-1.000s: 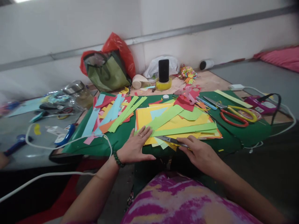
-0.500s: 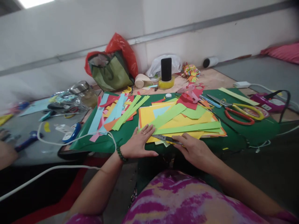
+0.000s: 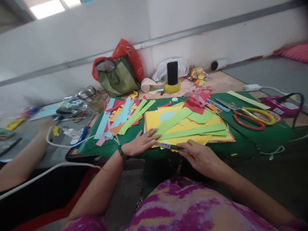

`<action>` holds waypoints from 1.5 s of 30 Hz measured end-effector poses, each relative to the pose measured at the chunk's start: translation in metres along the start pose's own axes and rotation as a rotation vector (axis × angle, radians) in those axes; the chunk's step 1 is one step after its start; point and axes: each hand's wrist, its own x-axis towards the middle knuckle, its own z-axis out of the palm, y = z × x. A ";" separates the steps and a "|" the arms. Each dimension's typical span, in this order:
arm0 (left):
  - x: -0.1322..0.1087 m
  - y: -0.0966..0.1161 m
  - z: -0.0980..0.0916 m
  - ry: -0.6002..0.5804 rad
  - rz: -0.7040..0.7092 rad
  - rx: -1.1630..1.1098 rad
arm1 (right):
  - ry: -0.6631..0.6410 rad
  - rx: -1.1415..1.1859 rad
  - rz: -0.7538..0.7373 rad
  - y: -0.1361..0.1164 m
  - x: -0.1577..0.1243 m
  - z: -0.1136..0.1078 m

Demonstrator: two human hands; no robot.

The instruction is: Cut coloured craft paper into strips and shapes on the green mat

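Observation:
My left hand [image 3: 141, 142] lies flat at the left edge of a stack of coloured paper [image 3: 150, 120], fingers stretched out. Its thumb is near the blade tip of a utility knife [image 3: 171, 147]; whether they touch I cannot tell. My right hand [image 3: 198, 157] is closed round the knife's handle, at the front edge of the stack, with the blade pointing left. On the yellow sheets lie a slanting green strip [image 3: 174, 122] and a longer green strip [image 3: 194, 132]. Cut paper strips in several colours [image 3: 124, 114] are heaped left of the stack.
A green mat [image 3: 271, 138] covers the table. Large scissors [image 3: 252, 115] and a pink glue gun [image 3: 198, 96] lie to the right and behind. A white cable [image 3: 60, 165] crosses on the left. Another person's arm [image 3: 26, 157] reaches over the neighbouring table. A phone [image 3: 172, 73] stands behind.
My left thumb has moved up beside the fingers, close to the blade. The knife has shifted slightly lower. The other person's arm has reached further in, and the view has tilted slightly.

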 end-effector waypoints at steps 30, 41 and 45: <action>0.079 0.078 -0.003 0.276 -0.113 0.148 | 0.519 -0.299 0.542 0.162 0.004 -0.031; 0.071 0.060 -0.033 0.160 -0.043 -0.251 | 0.454 -0.350 0.441 0.165 0.006 -0.025; 0.055 0.049 -0.049 0.182 -0.130 -0.514 | 0.558 -0.358 0.384 0.173 0.003 -0.018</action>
